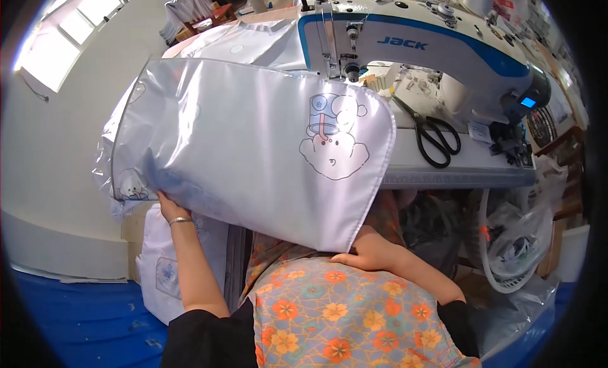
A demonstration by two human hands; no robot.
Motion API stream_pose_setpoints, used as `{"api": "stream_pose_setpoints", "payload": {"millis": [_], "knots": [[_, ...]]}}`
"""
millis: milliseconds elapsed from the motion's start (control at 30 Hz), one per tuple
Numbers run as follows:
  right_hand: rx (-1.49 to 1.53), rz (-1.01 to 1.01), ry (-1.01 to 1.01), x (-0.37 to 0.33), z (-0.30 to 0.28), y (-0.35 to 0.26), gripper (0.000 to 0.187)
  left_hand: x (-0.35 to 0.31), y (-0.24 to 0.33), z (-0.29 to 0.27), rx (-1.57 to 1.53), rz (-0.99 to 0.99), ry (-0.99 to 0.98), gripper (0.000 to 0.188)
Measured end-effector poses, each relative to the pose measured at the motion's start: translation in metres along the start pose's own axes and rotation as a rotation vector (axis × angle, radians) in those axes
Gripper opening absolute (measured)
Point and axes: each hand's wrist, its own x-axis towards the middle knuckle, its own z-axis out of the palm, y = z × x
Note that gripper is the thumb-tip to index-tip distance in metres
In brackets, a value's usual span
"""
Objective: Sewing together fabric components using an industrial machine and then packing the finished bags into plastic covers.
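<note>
A large, glossy white fabric panel (247,133) with a rounded right end and stitched edge spreads across the sewing machine's table and hangs over its front. Printed on it are a cartoon puppy and a blue cup. My left hand (172,208), with a bracelet at the wrist, grips the panel's lower left edge, its fingers mostly hidden under the fabric. At the panel's lower right corner, above my lap, is my right hand (370,249). Its thumb is stretched out, while the other fingers are tucked out of sight behind the corner. The sewing machine's (411,45) needle area stands just behind the panel's far edge.
Black-handled scissors (437,140) lie on the machine table right of the panel. Folded white printed fabric (166,266) sits below my left forearm. A white basket (506,282) with clear plastic stands at the lower right. More white fabric (247,44) lies behind the panel.
</note>
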Motion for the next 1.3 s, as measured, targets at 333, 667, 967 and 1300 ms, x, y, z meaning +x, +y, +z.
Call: {"api": "stream_pose_setpoints", "payload": {"millis": [333, 667, 967, 1300], "knots": [[0.107, -0.397, -0.195, 0.013, 0.018, -0.009, 0.036, 0.061, -0.004, -0.037, -0.157, -0.077, -0.300, 0.058], [-0.139, -0.255, -0.106, 0.011, 0.020, -0.008, 0.036, 0.104, 0.018, -0.021, -0.007, 0.009, -0.321, 0.058], [0.106, 0.082, -0.008, 0.012, -0.004, -0.025, 0.038, 0.097, 0.022, 0.035, 0.416, 0.131, -0.336, 0.057], [-0.115, -0.314, 0.016, 0.036, -0.024, 0.011, 0.038, 0.103, 0.019, 0.112, 0.400, 0.105, -0.358, 0.056]]}}
